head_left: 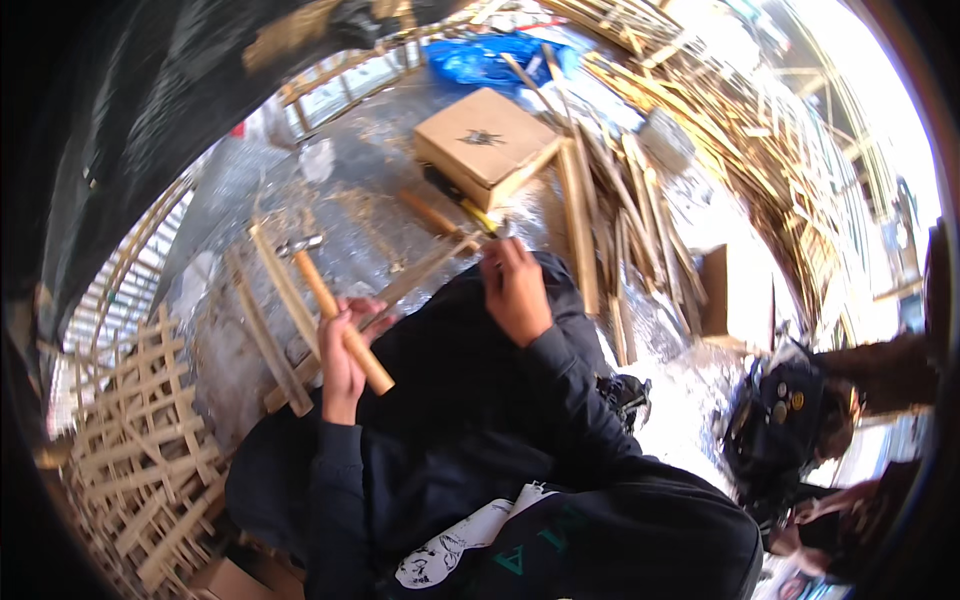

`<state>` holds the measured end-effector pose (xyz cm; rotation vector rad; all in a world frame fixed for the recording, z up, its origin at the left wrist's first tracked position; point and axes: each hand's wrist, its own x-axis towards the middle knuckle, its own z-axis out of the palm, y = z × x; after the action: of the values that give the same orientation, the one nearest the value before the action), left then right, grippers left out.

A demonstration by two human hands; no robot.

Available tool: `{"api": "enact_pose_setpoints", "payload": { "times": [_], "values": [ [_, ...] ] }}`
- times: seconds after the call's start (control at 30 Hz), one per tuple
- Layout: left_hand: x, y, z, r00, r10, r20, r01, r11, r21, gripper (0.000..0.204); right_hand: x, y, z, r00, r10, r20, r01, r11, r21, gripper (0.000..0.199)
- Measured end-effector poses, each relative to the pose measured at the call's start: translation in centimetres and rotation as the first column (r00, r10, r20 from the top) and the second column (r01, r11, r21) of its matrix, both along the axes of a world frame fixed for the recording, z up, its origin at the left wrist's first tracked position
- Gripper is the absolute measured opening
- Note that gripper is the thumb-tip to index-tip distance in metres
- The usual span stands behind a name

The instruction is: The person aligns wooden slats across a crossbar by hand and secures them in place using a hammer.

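Note:
My left hand (345,350) grips the wooden handle of a hammer (335,310), whose metal head (298,244) points up and away. My right hand (515,290) pinches the far end of a long thin wooden slat (420,275) that lies across my lap. Two shorter slats (275,320) cross that long slat near my left hand, forming part of a lattice piece. Both sleeves and my lap are dark fabric.
A cardboard box (487,143) sits on the grey ground ahead, beside a blue plastic bag (480,58). A big heap of wooden slats (640,170) spreads to the right. Finished lattice panels (140,440) lie at lower left. Another person (800,420) crouches at right.

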<state>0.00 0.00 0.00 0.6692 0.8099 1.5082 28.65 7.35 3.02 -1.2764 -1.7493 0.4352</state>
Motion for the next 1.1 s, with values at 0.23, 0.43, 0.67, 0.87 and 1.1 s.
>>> {"api": "enact_pose_setpoints", "payload": {
  "times": [0.23,0.43,0.67,0.87,1.1],
  "values": [
    [1.8,-0.7,-0.1,0.999,-0.018,0.037,0.021,0.997,-0.077,0.018,15.4,7.1,-2.9,0.595,-0.535,0.6,0.566,0.809,0.16,0.042],
    [1.1,-0.7,-1.1,1.0,0.002,0.012,-0.001,0.999,-0.055,0.023,27.7,13.3,-7.3,0.443,-0.522,0.729,0.801,0.596,-0.06,0.05],
    [-0.2,-0.9,-0.7,0.997,0.073,-0.012,-0.073,0.994,-0.086,0.021,26.5,12.3,-6.6,0.57,-0.562,0.599,0.732,0.679,-0.061,0.044],
    [-0.2,-0.3,-1.6,0.994,0.084,0.067,-0.077,0.992,-0.104,0.021,25.6,9.5,-5.2,0.755,-0.538,0.374,0.636,0.739,-0.22,0.033],
    [-0.3,-0.3,-0.2,0.994,0.1,0.045,-0.096,0.991,-0.095,0.019,24.1,9.1,-0.6,0.775,-0.107,-0.623,-0.244,0.858,-0.452,0.04]
  ]
}}
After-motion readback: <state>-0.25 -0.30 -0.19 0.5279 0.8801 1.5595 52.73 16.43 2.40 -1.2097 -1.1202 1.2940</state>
